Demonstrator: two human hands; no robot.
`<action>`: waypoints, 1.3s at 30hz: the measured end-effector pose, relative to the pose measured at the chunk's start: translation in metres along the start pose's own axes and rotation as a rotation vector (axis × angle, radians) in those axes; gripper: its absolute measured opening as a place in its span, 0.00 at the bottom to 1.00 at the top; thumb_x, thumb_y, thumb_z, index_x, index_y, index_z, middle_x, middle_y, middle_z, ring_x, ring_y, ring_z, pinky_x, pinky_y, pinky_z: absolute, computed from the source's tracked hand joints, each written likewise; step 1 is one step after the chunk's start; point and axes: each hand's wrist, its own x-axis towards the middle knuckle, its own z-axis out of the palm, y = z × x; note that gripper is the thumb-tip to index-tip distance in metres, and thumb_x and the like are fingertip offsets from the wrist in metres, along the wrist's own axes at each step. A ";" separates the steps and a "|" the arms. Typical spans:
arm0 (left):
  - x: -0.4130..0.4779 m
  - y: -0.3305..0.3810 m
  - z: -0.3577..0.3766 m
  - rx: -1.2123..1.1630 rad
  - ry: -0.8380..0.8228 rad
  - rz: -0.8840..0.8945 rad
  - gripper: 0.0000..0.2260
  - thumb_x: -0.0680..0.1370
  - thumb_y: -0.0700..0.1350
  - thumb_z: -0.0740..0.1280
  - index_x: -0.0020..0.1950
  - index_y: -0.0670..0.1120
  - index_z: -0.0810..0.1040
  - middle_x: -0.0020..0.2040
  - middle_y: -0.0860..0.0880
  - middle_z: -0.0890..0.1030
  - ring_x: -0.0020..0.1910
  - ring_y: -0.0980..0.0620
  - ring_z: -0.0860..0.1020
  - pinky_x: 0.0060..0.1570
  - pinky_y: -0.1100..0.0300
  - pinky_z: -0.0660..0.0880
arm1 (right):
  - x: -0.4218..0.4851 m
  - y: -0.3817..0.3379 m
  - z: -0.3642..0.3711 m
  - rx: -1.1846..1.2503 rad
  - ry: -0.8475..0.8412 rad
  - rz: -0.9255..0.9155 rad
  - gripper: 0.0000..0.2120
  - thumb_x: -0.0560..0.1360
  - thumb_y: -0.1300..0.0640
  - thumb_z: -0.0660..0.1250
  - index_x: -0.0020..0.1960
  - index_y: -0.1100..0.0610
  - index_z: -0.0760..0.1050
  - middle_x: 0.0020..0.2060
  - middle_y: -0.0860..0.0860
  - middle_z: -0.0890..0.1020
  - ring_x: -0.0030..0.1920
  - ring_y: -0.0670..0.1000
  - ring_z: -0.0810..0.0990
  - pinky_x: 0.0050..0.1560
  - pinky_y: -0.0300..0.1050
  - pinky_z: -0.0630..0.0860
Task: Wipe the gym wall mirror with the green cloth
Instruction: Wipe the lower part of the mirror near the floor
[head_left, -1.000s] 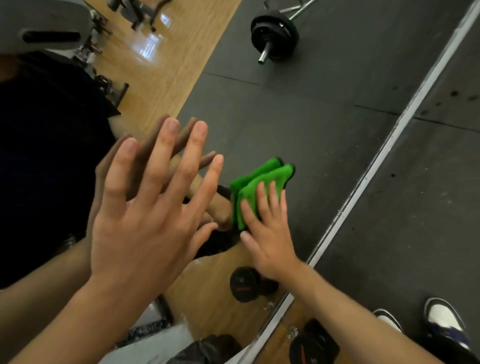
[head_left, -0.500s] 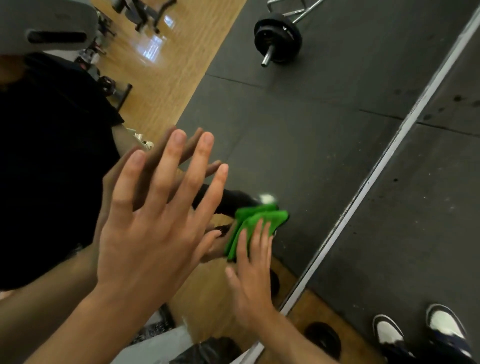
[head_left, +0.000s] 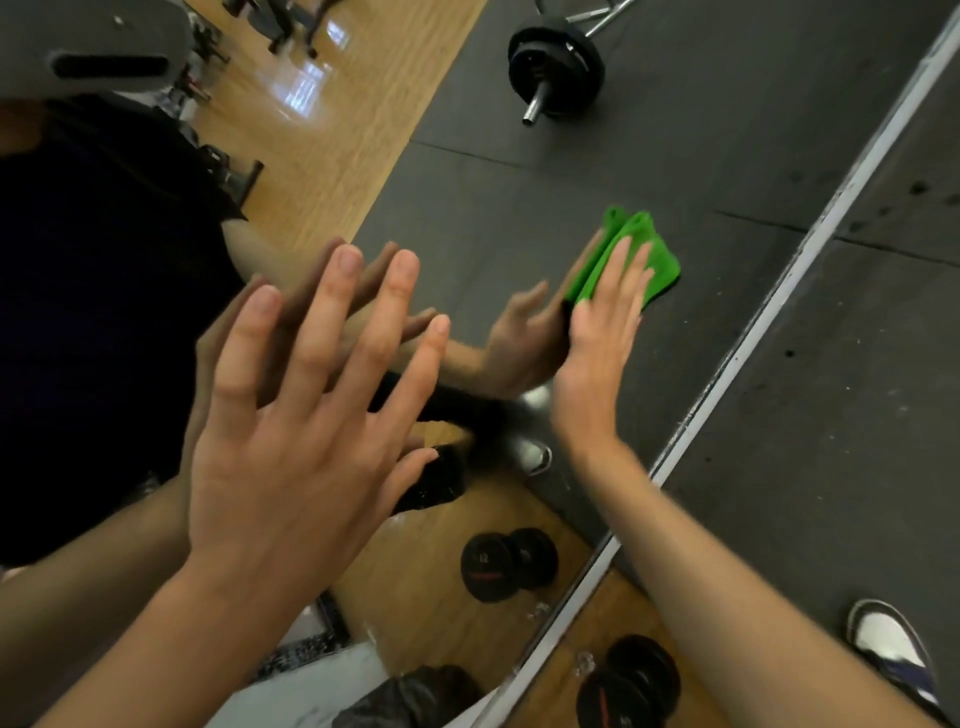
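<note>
The right hand presses the green cloth flat against the mirror, right of the frame's centre. Its fingers are straight and pressed together, lying over the cloth's lower left part, with the thumb along the side. The cloth is folded, and its upper and right edges stick out past the fingertips. The hand's reflection meets it on the left.

The left hand fills the lower left of the frame. It is raised to the glass with its fingers straight and spread and holds nothing. Its reflection sits close behind it. Whether the palm touches the glass cannot be told.

The mirror's pale edge strip runs on a slant from the upper right to the bottom centre, near the cloth but apart from it. Right of it lies dark floor mat, with a white shoe in the lower right corner. A black dumbbell stands on wood flooring at the bottom, just beside the strip.

In the glass, a barbell shows at the top centre. A grey headset shows in the upper left corner above a dark shirt.
</note>
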 end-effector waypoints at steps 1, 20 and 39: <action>0.000 0.000 0.000 0.002 -0.006 0.004 0.41 0.79 0.64 0.69 0.85 0.44 0.62 0.87 0.39 0.50 0.85 0.36 0.44 0.79 0.33 0.46 | -0.039 0.005 0.005 -0.017 -0.069 -0.013 0.30 0.85 0.47 0.44 0.84 0.43 0.39 0.85 0.49 0.40 0.84 0.53 0.37 0.81 0.68 0.42; 0.001 -0.001 0.000 -0.013 0.023 0.018 0.40 0.79 0.65 0.70 0.84 0.44 0.64 0.86 0.38 0.52 0.84 0.35 0.46 0.79 0.35 0.44 | -0.016 0.013 0.008 -0.016 0.031 0.046 0.31 0.85 0.48 0.47 0.86 0.52 0.44 0.85 0.51 0.43 0.85 0.52 0.39 0.82 0.65 0.41; 0.000 -0.001 0.011 -0.113 0.015 -0.016 0.36 0.82 0.62 0.63 0.84 0.44 0.62 0.87 0.40 0.49 0.85 0.37 0.41 0.78 0.27 0.54 | -0.069 0.001 0.003 -0.142 -0.187 -0.244 0.34 0.83 0.45 0.50 0.86 0.48 0.43 0.85 0.54 0.43 0.84 0.60 0.40 0.79 0.75 0.48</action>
